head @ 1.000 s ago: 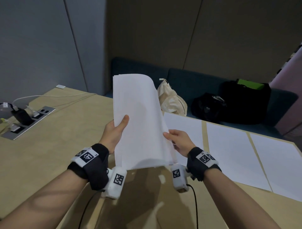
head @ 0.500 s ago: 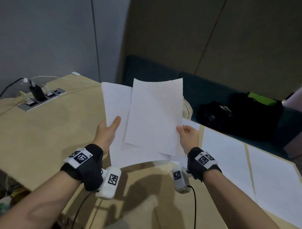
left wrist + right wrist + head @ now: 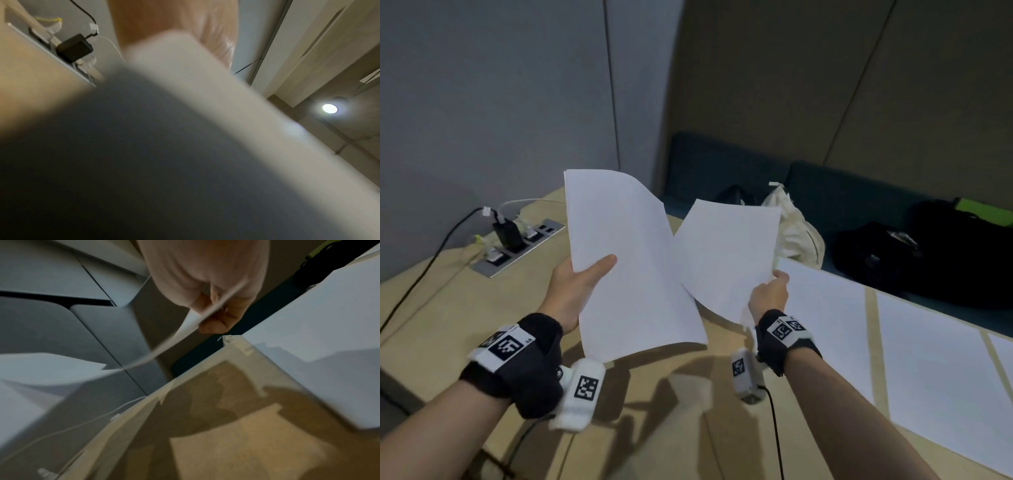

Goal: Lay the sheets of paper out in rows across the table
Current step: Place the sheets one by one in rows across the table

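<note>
Paper stack (image 3: 626,260) sits gripped in your left hand (image 3: 571,291); your right hand (image 3: 768,296) pinches one sheet (image 3: 726,253) beside the laid sheets (image 3: 935,363) and power strip (image 3: 517,246).

A white paper stack (image 3: 626,267) and one separate sheet (image 3: 726,257) are held above the table, three sheets (image 3: 935,370) lying flat in a row.

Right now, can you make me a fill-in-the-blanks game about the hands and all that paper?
1. The left hand holds the stack of paper with its ____ lying on top.
2. The right hand pinches ____ single sheet by its edge.
3. The sheets already laid on the table lie on the person's ____ side.
4. The black charger is plugged into the ____ strip set in the table.

Missing words: thumb; one; right; power
</note>
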`<state>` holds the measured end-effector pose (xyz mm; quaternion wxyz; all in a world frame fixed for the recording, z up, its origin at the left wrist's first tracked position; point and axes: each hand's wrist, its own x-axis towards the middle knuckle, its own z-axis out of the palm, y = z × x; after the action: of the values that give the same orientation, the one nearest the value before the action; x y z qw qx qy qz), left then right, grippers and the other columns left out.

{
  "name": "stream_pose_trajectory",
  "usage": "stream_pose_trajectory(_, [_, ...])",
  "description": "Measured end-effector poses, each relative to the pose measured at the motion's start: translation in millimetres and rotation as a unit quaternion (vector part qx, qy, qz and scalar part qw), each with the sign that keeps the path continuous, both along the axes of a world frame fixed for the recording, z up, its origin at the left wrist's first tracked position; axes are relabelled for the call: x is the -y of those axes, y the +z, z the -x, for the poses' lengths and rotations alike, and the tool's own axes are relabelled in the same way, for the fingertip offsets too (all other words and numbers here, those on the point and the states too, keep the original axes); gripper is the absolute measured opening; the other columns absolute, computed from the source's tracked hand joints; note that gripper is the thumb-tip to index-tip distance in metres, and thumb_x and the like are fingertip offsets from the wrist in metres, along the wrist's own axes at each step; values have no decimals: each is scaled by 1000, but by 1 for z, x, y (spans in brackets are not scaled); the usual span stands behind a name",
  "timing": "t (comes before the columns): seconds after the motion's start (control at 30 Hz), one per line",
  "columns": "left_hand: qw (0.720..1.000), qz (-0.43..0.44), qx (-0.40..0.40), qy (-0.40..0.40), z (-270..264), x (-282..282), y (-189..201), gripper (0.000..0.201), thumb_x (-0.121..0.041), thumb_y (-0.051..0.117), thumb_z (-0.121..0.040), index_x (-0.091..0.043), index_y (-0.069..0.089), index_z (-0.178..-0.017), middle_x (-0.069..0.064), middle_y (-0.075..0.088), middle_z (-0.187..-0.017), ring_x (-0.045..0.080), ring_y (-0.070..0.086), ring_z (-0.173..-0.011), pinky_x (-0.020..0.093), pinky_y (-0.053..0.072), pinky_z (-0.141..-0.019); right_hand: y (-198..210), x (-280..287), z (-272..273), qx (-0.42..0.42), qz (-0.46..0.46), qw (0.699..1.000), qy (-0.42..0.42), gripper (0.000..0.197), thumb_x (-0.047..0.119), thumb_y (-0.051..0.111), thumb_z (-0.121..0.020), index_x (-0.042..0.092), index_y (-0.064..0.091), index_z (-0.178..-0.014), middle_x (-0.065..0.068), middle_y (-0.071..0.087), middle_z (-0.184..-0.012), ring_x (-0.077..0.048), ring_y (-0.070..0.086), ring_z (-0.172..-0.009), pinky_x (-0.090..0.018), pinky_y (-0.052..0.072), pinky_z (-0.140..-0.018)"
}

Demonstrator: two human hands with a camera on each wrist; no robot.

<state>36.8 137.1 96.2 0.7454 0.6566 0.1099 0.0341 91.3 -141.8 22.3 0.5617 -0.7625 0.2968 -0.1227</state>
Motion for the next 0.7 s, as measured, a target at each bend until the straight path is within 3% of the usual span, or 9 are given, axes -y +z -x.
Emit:
stream_pose_trajectory(0.1, [1000, 0, 2, -13, -16, -26, 0, 32, -10, 61, -87, -9, 58, -119, 2, 67, -105, 18, 64, -91, 29, 50, -73, -16, -14, -11, -39, 80, 996, 2, 42, -8, 35, -88, 3, 38, -129, -23, 55, -122, -37, 55, -109, -40, 46, -91])
stream_pose_trajectory(0.2, [1000, 6, -1, -22, -30, -44, -2, 28, -8, 60, -87, -12, 59, -114, 2, 66, -107, 19, 64, -92, 30, 50, -75, -34, -15, -18, -130, 178, 972, 81, 37, -2, 43, -89, -2, 48, -126, -23, 48, -131, -35, 48, -120, -34, 40, -95])
stream_pose_trajectory(0.4, [999, 10, -5, -39, -51, -59, -9, 31, -8, 60, -87, -12, 58, -117, -1, 67, -105, 17, 65, -90, 30, 50, -75, -58, -29, -23, -248, 326, 900, 148, 28, 10, 49, -90, -1, 58, -114, -17, 47, -125, -34, 49, -112, -36, 45, -92])
stream_pose_trajectory(0.57, [998, 26, -20, -47, -64, -57, -16, 35, -7, 62, -85, -9, 58, -121, 2, 67, -109, 21, 64, -95, 33, 51, -83, -53, -29, -23, -275, 371, 877, 130, 32, 7, 57, -84, 6, 55, -115, -15, 37, -130, -34, 40, -118, -39, 39, -98])
stream_pose_trajectory(0.7, [997, 34, -31, -54, -71, -51, -21, 36, -7, 62, -85, -6, 58, -120, 3, 67, -108, 20, 64, -91, 32, 50, -83, -49, -34, -17, -230, 407, 868, 170, 43, 24, 49, -90, 15, 45, -132, -15, 21, -149, -34, 26, -134, -43, 26, -110])
